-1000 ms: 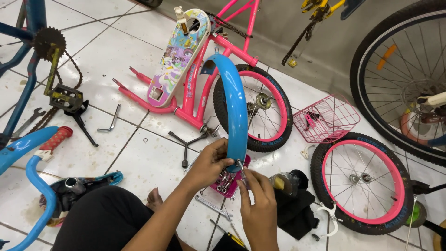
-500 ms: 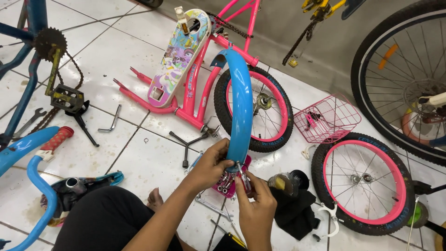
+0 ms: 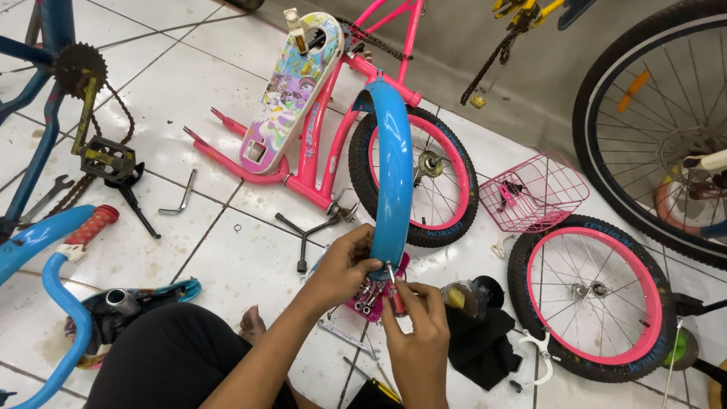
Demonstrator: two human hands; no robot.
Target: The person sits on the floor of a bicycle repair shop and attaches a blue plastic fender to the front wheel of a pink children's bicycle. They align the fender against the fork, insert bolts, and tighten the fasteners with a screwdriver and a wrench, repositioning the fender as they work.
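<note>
The person's left hand [image 3: 344, 261] grips the lower end of a blue mudguard [image 3: 394, 170], holding it upright over the tiled floor [image 3: 227, 250], just in front of the small pink tray of bolts and sockets [image 3: 371, 297]. The right hand [image 3: 415, 318] is closed around a red-handled screwdriver [image 3: 394, 291], its tip set against the mudguard's lower edge — the exact fastener is too small to make out.

The likeliest trouble: the screwdriver tip could slip off the fastener, since the curved plastic mudguard is steadied by one hand only and may twist under pressure. A loosened screw could also drop among the wrenches [image 3: 307, 231] and roll away on the tiles.

Compared with half a second earlier, the hands sit in nearly the same place; the mudguard has tilted slightly, and the screwdriver stays pressed to its end.
</note>
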